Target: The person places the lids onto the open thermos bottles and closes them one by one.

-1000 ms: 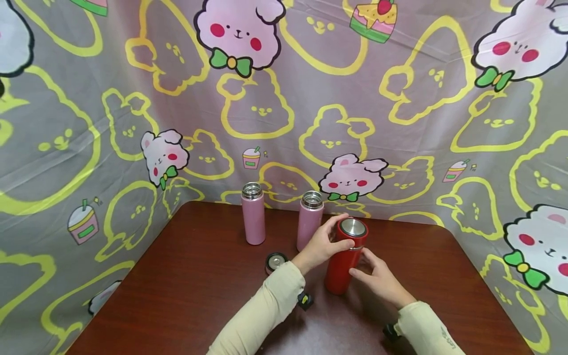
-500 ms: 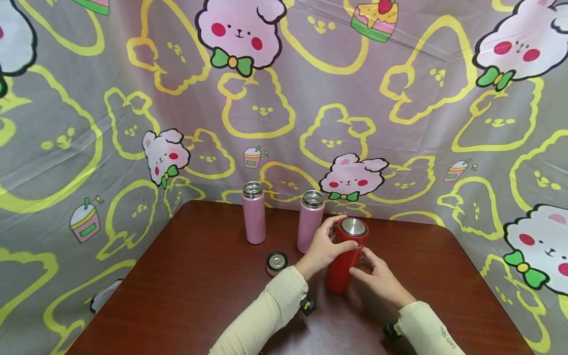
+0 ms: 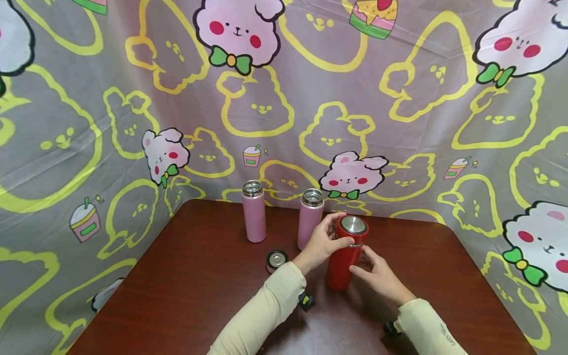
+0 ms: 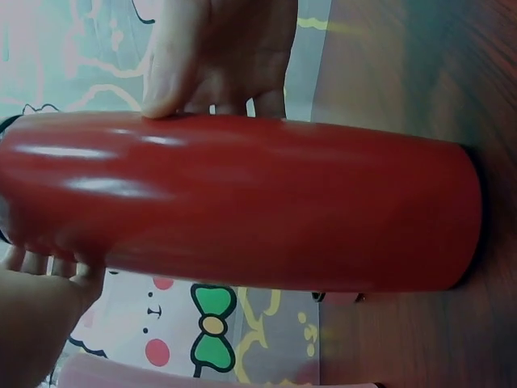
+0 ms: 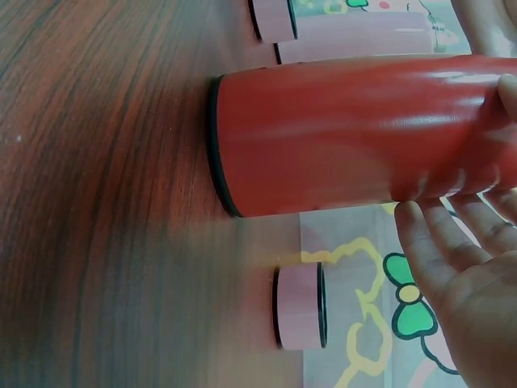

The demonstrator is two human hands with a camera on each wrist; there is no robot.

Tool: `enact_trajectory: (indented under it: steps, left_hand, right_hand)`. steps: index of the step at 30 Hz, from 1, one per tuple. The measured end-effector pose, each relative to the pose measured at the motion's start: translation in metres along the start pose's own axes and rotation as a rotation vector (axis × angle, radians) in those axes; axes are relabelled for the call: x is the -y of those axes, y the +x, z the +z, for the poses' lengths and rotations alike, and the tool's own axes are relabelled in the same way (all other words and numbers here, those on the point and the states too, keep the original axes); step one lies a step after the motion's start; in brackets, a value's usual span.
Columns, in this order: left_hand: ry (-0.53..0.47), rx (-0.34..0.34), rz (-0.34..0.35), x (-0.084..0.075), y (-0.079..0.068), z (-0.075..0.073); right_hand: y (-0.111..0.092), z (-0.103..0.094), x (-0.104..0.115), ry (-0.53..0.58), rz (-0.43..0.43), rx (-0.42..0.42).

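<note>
A red thermos stands upright on the table, its red lid in place with a steel disc on top. My left hand grips that lid from the left, the thumb across its front near the seam. Lower on the right side, my right hand holds the body between thumb and fingers; its fingers touch the red wall in the right wrist view. Behind stand two pink thermoses without lids, one to the left and one nearer, partly hidden by my left hand.
A pink lid lies upturned left of my left wrist. Another pink lid shows beside the red thermos in the right wrist view. The brown table ends at a patterned cloth.
The left hand shifts very slightly at the lid. The right hand and the red thermos keep their places, and the pink thermoses have not moved.
</note>
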State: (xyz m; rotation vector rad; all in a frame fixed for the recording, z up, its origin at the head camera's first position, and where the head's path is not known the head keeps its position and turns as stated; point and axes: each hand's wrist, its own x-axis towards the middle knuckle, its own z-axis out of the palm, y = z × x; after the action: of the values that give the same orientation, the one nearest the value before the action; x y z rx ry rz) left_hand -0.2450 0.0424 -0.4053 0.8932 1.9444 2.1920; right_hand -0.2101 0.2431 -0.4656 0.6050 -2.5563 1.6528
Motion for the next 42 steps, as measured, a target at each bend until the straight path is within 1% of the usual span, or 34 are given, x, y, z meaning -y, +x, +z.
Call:
enact_trajectory:
  steps: [3, 7, 11, 14, 18, 21, 23, 26, 29, 32, 36, 39, 42]
  left_hand:
    - [-0.024, 0.03, 0.008, 0.002, 0.0, -0.003]
    - [-0.037, 0.093, 0.018, 0.006, 0.0, -0.007]
    - [-0.061, 0.141, 0.01, 0.007, -0.001, -0.008]
    - [-0.088, 0.148, -0.004, 0.008, -0.001, -0.007]
    - [-0.13, 0.148, -0.003, 0.009, 0.001, -0.005]
    - [-0.146, 0.154, 0.005, 0.01, 0.003, -0.004]
    - [-0.146, 0.159, 0.007, 0.01, 0.003, -0.004]
    - [-0.13, 0.168, -0.007, 0.009, 0.003, -0.005]
    - [-0.081, 0.174, -0.021, 0.007, 0.002, -0.008]
    - [-0.014, 0.149, -0.025, 0.003, 0.001, -0.007]
    - [0.11, 0.074, -0.032, -0.004, 0.0, -0.002]
    - [0.185, 0.025, -0.037, -0.008, 0.0, 0.002]
    - [0.194, -0.006, -0.036, -0.008, 0.001, 0.005]
  right_hand:
    - [0.0, 0.0, 0.0, -0.002, -0.004, 0.002]
    - [0.0, 0.0, -0.001, 0.003, -0.019, 0.003]
    - [-0.001, 0.002, -0.001, 0.007, -0.014, 0.007]
    - [-0.002, 0.003, 0.003, 0.005, -0.022, 0.008]
    - [-0.004, 0.003, 0.018, 0.004, -0.053, 0.016]
    - [-0.006, 0.004, 0.031, 0.0, -0.057, 0.024]
    - [-0.007, 0.003, 0.035, 0.0, -0.047, 0.025]
    - [-0.008, 0.003, 0.037, -0.003, -0.043, 0.024]
    - [-0.007, 0.003, 0.034, -0.01, -0.044, 0.022]
    - [-0.004, 0.002, 0.017, -0.004, -0.041, 0.019]
    - [-0.001, 0.001, -0.001, 0.008, -0.042, 0.013]
    - [-0.001, 0.001, -0.001, 0.0, -0.054, 0.008]
    - [-0.001, 0.001, 0.0, 0.004, -0.051, 0.011]
